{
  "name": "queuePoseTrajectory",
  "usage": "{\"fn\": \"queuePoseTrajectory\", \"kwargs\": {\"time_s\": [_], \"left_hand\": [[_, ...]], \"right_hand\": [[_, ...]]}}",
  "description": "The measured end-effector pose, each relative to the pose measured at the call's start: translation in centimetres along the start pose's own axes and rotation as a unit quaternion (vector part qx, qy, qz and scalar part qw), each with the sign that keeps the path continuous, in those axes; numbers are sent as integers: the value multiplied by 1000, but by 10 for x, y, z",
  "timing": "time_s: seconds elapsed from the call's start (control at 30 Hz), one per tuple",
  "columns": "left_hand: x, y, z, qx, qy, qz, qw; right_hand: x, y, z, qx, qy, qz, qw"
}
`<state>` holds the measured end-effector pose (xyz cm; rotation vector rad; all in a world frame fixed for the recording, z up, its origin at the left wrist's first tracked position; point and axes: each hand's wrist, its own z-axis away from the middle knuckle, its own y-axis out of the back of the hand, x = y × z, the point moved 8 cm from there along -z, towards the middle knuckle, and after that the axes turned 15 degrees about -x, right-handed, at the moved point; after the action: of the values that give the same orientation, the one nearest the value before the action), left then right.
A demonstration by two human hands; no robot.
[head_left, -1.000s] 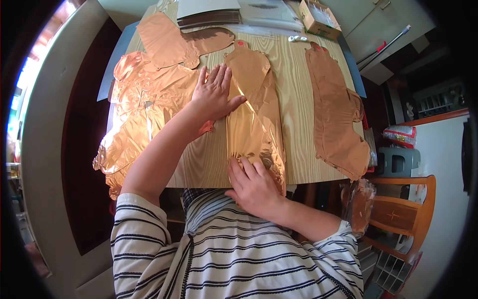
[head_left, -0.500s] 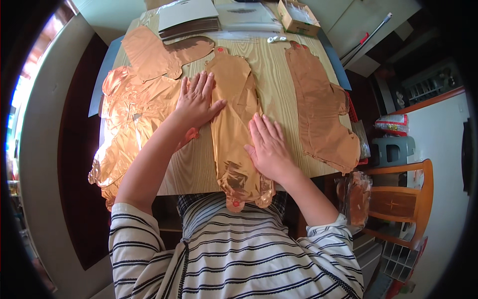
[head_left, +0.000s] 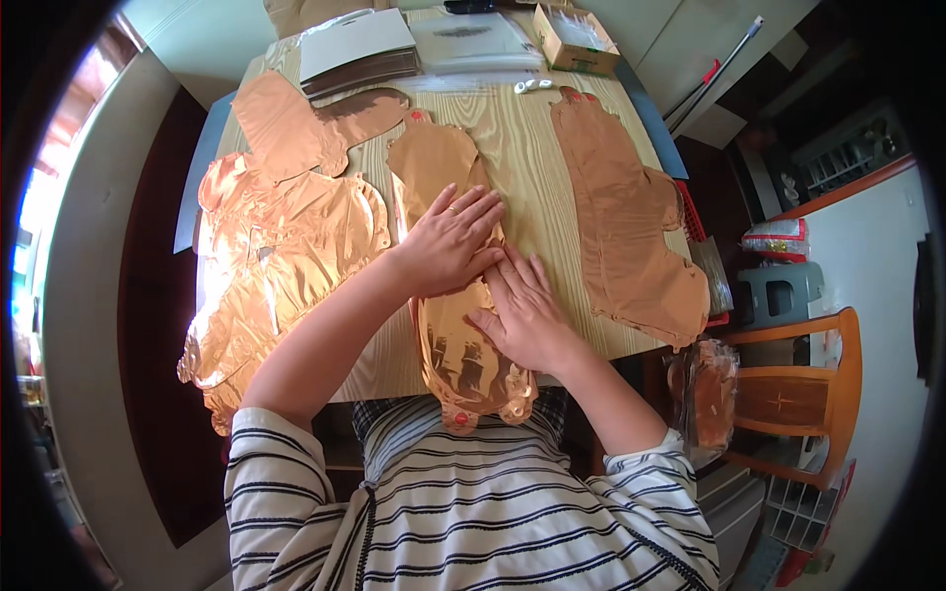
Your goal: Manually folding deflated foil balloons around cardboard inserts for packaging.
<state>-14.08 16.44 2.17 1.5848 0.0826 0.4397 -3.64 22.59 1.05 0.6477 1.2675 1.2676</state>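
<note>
A long, flat copper-coloured foil balloon (head_left: pixel 434 163) lies lengthwise down the middle of the table, its near end hanging past the front edge. Across its middle my left hand (head_left: pixel 455 236) rests palm down, fingers stretched out. My right hand (head_left: pixel 524 307) lies flat on the balloon's right side, just nearer to me, its fingertips meeting the left hand. Both hands press on the foil and grip nothing. To the left spreads a wide, crinkled foil balloon (head_left: pixel 281 231); at the right lies another folded foil balloon (head_left: pixel 626 217).
Another flat foil piece (head_left: pixel 281 128) lies at the far left. Along the back of the wooden table (head_left: pixel 517 177) are a stack of white cards (head_left: pixel 357 47), clear plastic bags (head_left: pixel 473 44), a cardboard box (head_left: pixel 576 39) and small white pieces (head_left: pixel 533 87). A wooden chair (head_left: pixel 783 394) stands at the right.
My left hand has moved right and nearer, from the balloon's left edge onto its middle. The right hand has shifted slightly. The middle balloon looks narrower and flatter.
</note>
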Motion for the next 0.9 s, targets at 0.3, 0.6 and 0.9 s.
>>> {"fn": "queuePoseTrajectory", "kwargs": {"time_s": [0.3, 0.6, 0.9], "left_hand": [[-7, 16, -14, 59, -4, 33, 998], [-32, 13, -7, 122, 95, -29, 988], [-59, 3, 52, 43, 212, -28, 976]], "right_hand": [[25, 13, -1, 10, 24, -21, 999], [20, 6, 3, 4, 40, 32, 999], [37, 33, -21, 23, 77, 2, 997]]}}
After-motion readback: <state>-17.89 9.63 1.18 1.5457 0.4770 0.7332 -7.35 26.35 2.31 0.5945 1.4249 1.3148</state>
